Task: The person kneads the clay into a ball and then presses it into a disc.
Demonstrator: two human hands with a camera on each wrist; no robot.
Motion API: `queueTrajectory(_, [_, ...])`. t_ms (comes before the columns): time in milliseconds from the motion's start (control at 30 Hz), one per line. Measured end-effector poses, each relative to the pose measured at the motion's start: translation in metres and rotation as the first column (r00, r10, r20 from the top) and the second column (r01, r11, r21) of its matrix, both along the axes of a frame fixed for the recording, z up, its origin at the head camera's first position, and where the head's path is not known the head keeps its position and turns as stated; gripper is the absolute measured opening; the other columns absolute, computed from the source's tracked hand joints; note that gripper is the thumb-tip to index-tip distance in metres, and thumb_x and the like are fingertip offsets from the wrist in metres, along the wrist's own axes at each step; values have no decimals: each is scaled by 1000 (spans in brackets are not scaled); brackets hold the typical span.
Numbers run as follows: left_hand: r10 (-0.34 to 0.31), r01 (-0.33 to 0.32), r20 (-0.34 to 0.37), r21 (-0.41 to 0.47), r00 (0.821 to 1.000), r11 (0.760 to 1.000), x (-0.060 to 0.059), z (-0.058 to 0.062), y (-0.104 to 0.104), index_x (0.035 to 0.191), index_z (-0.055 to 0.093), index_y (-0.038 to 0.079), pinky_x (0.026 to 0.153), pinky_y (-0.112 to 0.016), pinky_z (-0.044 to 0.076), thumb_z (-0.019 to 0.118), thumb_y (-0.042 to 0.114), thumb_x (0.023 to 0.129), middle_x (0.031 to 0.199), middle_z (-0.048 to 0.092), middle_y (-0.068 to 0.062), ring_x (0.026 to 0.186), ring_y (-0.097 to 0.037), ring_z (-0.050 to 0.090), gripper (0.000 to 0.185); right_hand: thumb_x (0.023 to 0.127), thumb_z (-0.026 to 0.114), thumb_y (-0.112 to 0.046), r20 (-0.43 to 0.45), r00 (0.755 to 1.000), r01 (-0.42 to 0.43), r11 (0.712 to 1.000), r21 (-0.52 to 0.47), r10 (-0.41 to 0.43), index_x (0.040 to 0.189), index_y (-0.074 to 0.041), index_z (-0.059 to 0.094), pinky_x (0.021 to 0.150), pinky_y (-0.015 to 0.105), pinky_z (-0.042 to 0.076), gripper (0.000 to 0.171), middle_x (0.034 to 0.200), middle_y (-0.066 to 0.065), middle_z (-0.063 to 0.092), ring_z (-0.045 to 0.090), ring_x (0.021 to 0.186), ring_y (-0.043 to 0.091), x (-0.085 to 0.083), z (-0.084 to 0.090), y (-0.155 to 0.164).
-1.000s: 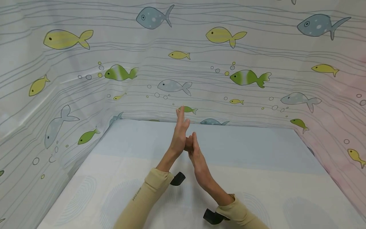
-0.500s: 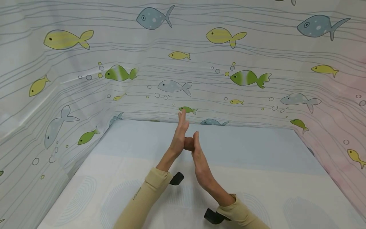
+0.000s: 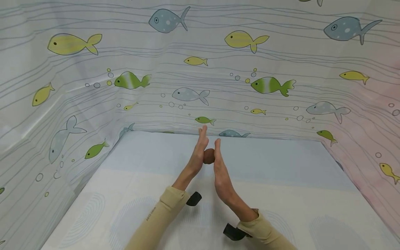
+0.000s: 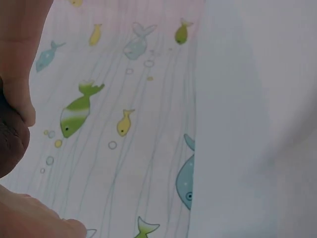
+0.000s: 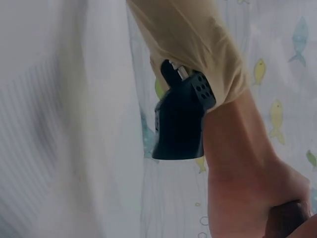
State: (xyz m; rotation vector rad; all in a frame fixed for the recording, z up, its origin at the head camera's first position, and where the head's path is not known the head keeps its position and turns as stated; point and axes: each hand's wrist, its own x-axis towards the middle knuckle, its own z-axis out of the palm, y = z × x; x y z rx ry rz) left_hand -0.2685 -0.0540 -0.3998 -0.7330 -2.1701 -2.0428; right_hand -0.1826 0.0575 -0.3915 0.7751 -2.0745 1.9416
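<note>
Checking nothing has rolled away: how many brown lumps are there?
1. The brown lump sits pressed between the flat palms of the left hand and right hand, raised above the table. None elsewhere visible.

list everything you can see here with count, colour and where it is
brown lump: 1, brown, pressed between the two palms, held above the table
table cover: 1, pale blue and cream with faint striped ovals, under the hands
fish curtain: 1, white with yellow, green and blue-grey fish and wavy lines, around the table on three sides
wrist cameras: 2, black, one under each forearm at the cuff
sleeves: 2, beige, on both forearms
left hand: 1, fingers straight, palm against the lump
right hand: 1, fingers straight, palm against the lump's other side
</note>
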Motion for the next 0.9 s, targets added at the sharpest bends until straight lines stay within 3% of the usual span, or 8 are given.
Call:
queueTrajectory(233, [-70, 69, -50, -23, 996, 997, 9, -13, 10, 160, 7, 9, 119, -56, -6, 14, 33, 105, 167, 0, -3, 152, -23, -14, 61, 109, 12, -38, -56, 997, 58, 998, -24, -59, 158, -12, -9, 119, 53, -8, 60, 166, -1, -10, -10, 152, 17, -14, 2, 2])
queueTrajectory(400, [-63, 62, -46, -11, 997, 998, 13, -21, 12, 160, 12, 14, 121, -50, -5, 9, 32, 107, 166, 9, -1, 153, -21, -8, 56, 109, 10, -39, -47, 997, 62, 998, -1, -62, 158, -13, -12, 119, 54, -9, 60, 165, -2, -12, -11, 151, 16, -19, -1, 3])
queueTrajectory(733, [-125, 126, -109, -4, 986, 992, 14, -19, 13, 158, 19, 7, 122, -48, 1, 13, 29, 109, 165, 15, -2, 153, -20, -1, 55, 108, 12, -42, -41, 994, 104, 995, -6, -104, 158, -11, -11, 119, 57, -1, 63, 166, 3, -11, -3, 152, 24, -26, -1, 8])
queueTrajectory(800, [-122, 123, -113, -3, 986, 992, 15, -18, 13, 158, 20, 9, 122, -47, 3, 13, 30, 109, 164, 17, -2, 153, -21, 1, 54, 109, 13, -41, -44, 993, 109, 994, -11, -110, 158, -11, -11, 120, 56, 2, 62, 166, 6, -6, 3, 151, 26, -27, -1, 8])
queueTrajectory(900, [-119, 119, -120, -7, 986, 993, 18, -17, 14, 158, 20, 8, 122, -46, 5, 13, 30, 109, 164, 18, -3, 153, -20, 3, 54, 109, 13, -37, -43, 992, 118, 993, -22, -119, 158, -10, -10, 117, 50, 13, 61, 152, 20, 27, 32, 134, 27, -30, -1, 10])
